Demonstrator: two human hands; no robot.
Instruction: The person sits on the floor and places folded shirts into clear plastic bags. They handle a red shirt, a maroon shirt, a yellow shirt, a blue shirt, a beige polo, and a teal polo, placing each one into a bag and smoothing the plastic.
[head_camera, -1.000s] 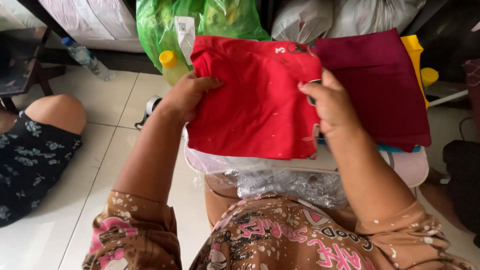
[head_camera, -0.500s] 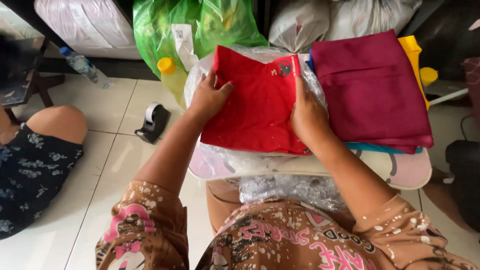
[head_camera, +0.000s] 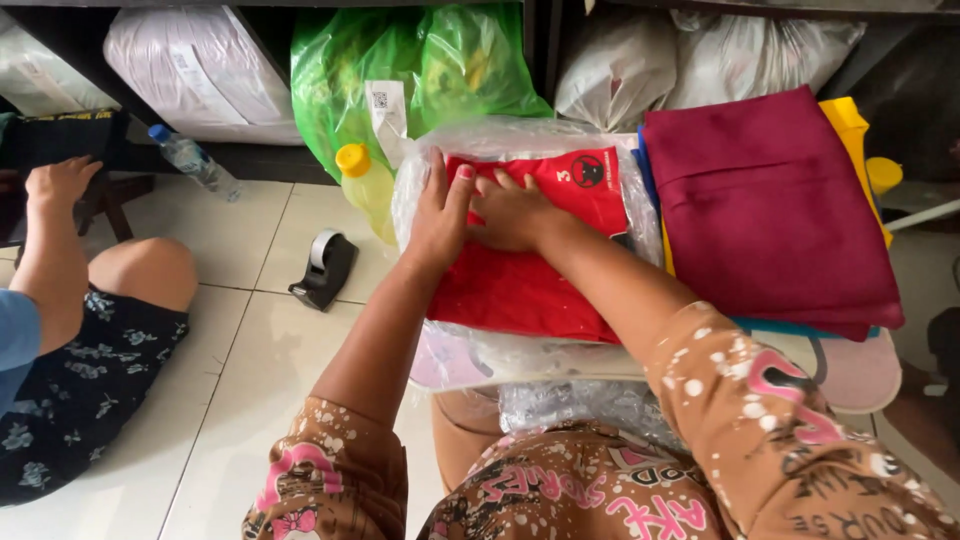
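A folded red garment (head_camera: 540, 280) with a small dark emblem lies on a crinkled clear plastic bag (head_camera: 420, 170) on a low pale table (head_camera: 855, 372) in front of me. My left hand (head_camera: 440, 215) rests flat along the garment's left edge, fingers pointing away from me and touching the plastic. My right hand (head_camera: 515, 212) lies flat across the upper part of the garment, fingers pointing left and almost touching my left hand. Neither hand grips anything. Whether the plastic covers the garment's top edge I cannot tell.
A stack of folded maroon cloth (head_camera: 770, 210) sits right of the garment, with a yellow item (head_camera: 850, 120) behind. A yellow-capped bottle (head_camera: 365, 185), a tape dispenser (head_camera: 325, 268) and a water bottle (head_camera: 190, 160) stand on the tiled floor. Another person (head_camera: 90, 350) sits at left.
I have lowered the red garment from mid-air onto the plastic bag. Both hands moved from its sides to lie flat on top. The other person's arm has come into view.
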